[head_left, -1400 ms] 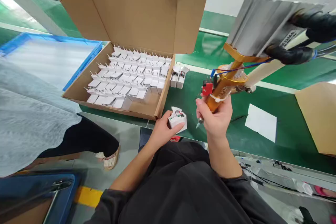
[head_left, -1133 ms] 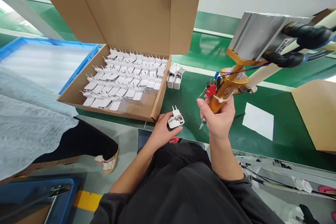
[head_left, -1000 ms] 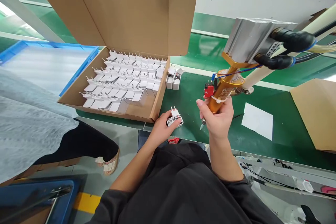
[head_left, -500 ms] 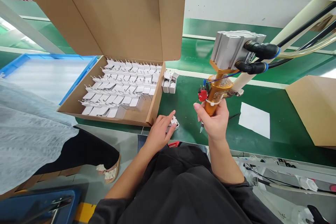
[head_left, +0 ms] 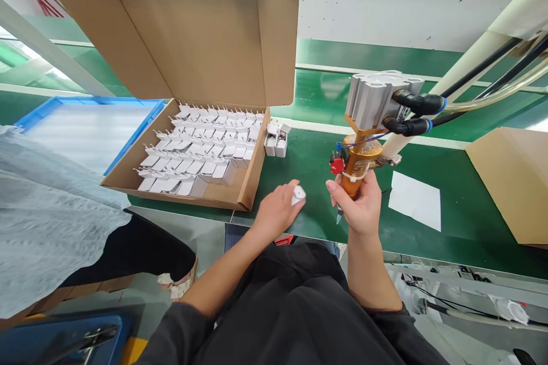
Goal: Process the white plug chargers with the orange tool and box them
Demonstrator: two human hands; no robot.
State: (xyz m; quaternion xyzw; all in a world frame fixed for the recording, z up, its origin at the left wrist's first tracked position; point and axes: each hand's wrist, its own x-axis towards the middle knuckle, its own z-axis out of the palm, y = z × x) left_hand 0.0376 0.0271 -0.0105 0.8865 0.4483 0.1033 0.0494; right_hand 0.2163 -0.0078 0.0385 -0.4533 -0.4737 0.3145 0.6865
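Note:
My left hand (head_left: 276,211) is closed around a small white plastic housing (head_left: 298,195) just above or on the green bench; its far end shows past my fingers. In my right hand (head_left: 362,202) is the gold barrel of a pneumatic glue dispenser (head_left: 355,174), thumb at the front and fingers wrapped behind. The dispenser's narrow tip points down, to the right of the white housing and apart from it. A red switch sits on its side, and a silver air cylinder (head_left: 379,100) tops it.
An open cardboard box (head_left: 252,179) with rows of white pronged parts (head_left: 201,148) stands left. Several small white cases (head_left: 277,140) sit beside it. White paper (head_left: 415,199) and another carton (head_left: 511,182) lie right. Hoses run along a pale pole. A person (head_left: 51,217) stands left by a blue tray (head_left: 94,131).
My left hand has moved right with the white housing, now gripped so that its smooth end faces outward. My right hand and the dispenser have shifted slightly right and down in view.

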